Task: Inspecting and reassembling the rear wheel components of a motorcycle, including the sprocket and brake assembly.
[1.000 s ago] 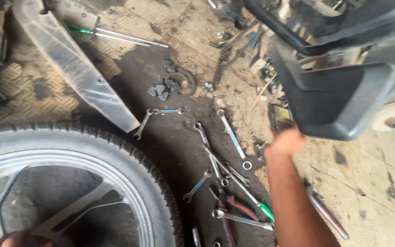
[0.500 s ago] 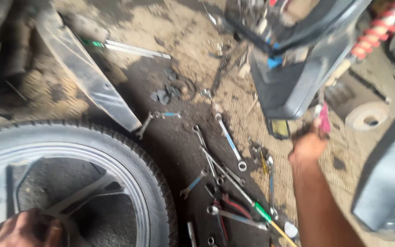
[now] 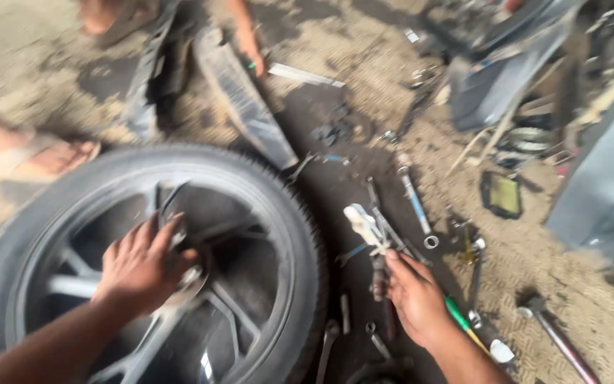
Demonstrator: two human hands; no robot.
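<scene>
— Left hand [image 3: 140,263] where?
— Flat on the middle of the wheel [image 3: 143,270], fingers bent around the round metal part there. Holding on, not open

— And the wheel itself?
— Lying on its side on the dirty floor [image 3: 364,64], just left of the pile of wrenches [image 3: 399,220]. Big black tire, grey spokes

— Heavy?
— Looks heavy, yes. Hard metal inside, thick rubber outside. Probably not easy to lift with one hand. Best grabbed by a spoke or by the rim edge, since the rubber looks dusty and fat to hold

— Right hand [image 3: 413,295]?
— Right of the wheel, down among the wrenches. Fingers closed on a tool [image 3: 379,274] with a dark handle and a pale top. Too blurry to say what kind

— How about that tool?
— Small, stiff, likely light. Maybe greasy, so maybe slippery. Held low on the handle

— Anything else near the wheel?
— A hammer [image 3: 552,334] far to the right, a screwdriver with a green handle [image 3: 460,316] by the right wrist. Somebody else's foot in a sandal [image 3: 33,153] just past the top of the wheel
</scene>
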